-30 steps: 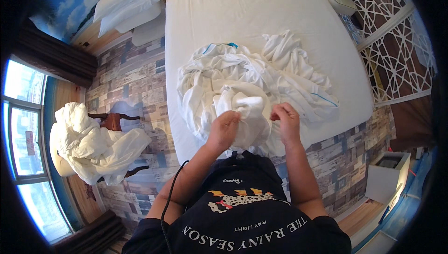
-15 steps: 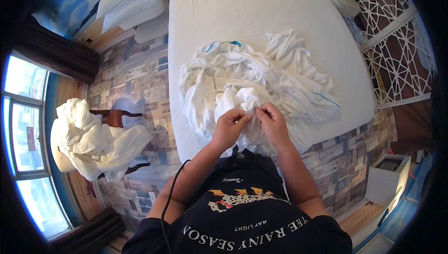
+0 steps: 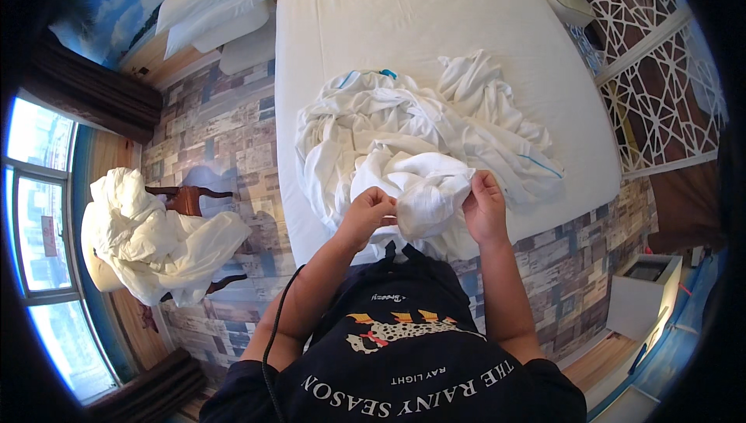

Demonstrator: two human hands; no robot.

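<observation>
Daylight pours in from the window at the left edge, blown out to near white. The white mattress glares along its far edge (creases wash out there). Soft shadows sit in the crumpled sheet. Fisheye bending curves straight lines toward the dark rim; the centre stays sharp.

White sheet bunched on white bed, white pillows, multicolour plank-pattern floor, white lattice screen, black shirt.
</observation>
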